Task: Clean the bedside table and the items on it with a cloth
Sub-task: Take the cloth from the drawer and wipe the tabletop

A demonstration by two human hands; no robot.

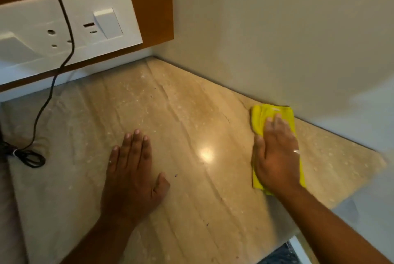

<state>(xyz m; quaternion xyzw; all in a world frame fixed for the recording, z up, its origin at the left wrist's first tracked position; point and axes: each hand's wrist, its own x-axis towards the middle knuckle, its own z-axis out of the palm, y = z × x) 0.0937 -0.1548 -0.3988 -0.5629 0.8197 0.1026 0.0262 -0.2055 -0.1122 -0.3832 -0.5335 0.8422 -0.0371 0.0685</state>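
Note:
The bedside table top (170,114) is polished beige marble with pale specks and a bright light reflection near its middle. A folded yellow cloth (266,116) lies flat on the marble at the right, close against the wall. My right hand (276,152) presses down on the cloth with flat fingers, covering most of it. My left hand (133,170) rests palm down on the bare marble in the middle, fingers spread, holding nothing.
A white switch and socket plate (64,27) sits on a wooden panel at the back left. A black cable (64,29) hangs from it and ends in a coiled bundle (27,157) on the table's left edge. A plain wall (277,39) borders the right side.

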